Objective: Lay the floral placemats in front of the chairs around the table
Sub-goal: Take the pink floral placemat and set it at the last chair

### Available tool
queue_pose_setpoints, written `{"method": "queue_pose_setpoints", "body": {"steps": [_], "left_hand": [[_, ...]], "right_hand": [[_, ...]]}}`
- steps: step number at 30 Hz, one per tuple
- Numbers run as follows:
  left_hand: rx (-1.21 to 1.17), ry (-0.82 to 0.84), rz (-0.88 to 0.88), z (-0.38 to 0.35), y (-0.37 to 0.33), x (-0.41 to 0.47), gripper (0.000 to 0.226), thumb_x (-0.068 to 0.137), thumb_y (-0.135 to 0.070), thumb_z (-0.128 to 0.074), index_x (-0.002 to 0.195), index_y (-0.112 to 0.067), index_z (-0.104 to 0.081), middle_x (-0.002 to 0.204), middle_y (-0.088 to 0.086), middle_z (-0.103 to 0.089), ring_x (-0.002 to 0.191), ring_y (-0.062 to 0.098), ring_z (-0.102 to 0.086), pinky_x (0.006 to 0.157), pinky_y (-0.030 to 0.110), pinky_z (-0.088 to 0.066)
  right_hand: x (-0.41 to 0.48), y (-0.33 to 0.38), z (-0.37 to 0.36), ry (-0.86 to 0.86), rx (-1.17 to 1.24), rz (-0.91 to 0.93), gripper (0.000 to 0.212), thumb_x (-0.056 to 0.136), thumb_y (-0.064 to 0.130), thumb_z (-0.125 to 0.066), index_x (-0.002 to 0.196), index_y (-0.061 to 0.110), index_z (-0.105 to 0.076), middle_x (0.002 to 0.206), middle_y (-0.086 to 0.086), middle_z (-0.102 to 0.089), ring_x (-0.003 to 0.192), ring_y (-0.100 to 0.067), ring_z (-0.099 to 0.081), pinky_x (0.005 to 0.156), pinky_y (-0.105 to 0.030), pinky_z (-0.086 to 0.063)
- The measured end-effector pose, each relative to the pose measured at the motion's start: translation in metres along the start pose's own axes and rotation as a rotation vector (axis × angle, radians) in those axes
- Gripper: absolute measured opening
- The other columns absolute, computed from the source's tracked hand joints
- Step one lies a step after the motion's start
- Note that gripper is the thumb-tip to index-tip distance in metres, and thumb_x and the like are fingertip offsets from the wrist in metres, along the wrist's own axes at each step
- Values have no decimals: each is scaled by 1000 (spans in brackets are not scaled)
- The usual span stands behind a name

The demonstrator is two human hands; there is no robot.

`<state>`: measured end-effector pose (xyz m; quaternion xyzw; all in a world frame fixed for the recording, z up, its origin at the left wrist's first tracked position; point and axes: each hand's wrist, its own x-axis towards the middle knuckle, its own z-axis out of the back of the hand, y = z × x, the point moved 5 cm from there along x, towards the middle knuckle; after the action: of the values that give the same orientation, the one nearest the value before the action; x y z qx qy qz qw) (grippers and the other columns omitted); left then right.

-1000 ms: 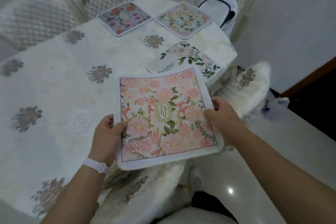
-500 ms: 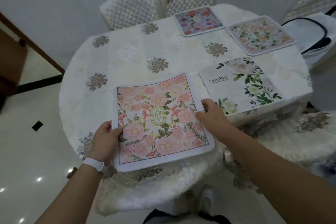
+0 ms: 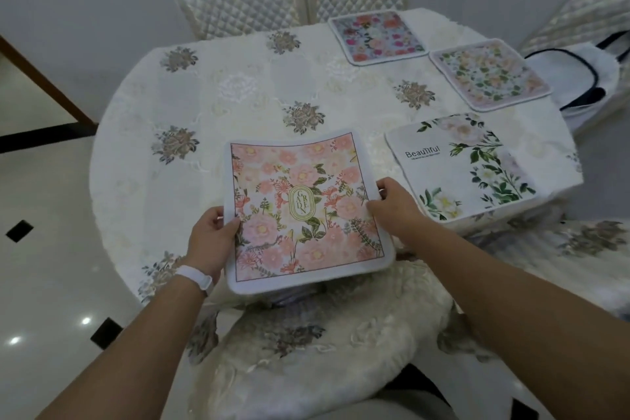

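I read step as placing pink placemat (image 3: 303, 208), held over near table (image 3: 204, 106) edge by chair (image 3: 306, 351). Sides pinched by left hand (image 3: 211, 235), right hand (image 3: 395, 211), thumbs on top. Next needed: lower flat, release

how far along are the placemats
Done: three mats lie flat on the table: the lettered mat, the pale mat and the far mat. In hand: the left hand and right hand hold the pink mat at the near edge. Left: setting it down; the far left chair has no mat.
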<state>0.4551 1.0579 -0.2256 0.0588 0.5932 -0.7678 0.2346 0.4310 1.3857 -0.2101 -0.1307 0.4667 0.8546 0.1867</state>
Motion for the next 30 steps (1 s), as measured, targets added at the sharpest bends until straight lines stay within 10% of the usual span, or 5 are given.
{"method": "queue_pose_setpoints", "body": {"steps": [22,30], "left_hand": [[263,14,146,-9,63,70,17,92,-20,-61,108,-16,-62,97,2,-69,90,27,-66,77,40,-55],[592,130,-155,-1,82,17,73,79,-36,-77,140,-13,-42,126,2,-55,115,21,-52,99,43,-46]], "right_hand": [[90,-47,-49,36,-172,-23,30,92,17,-58,121,15,-54,96,1,-61,82,-17,-58,74,-33,-48],[50,-79,-42,83,-505,226,49,81,25,-73,124,8,-58,119,-11,-58,108,-27,-52,94,-36,-43]]}}
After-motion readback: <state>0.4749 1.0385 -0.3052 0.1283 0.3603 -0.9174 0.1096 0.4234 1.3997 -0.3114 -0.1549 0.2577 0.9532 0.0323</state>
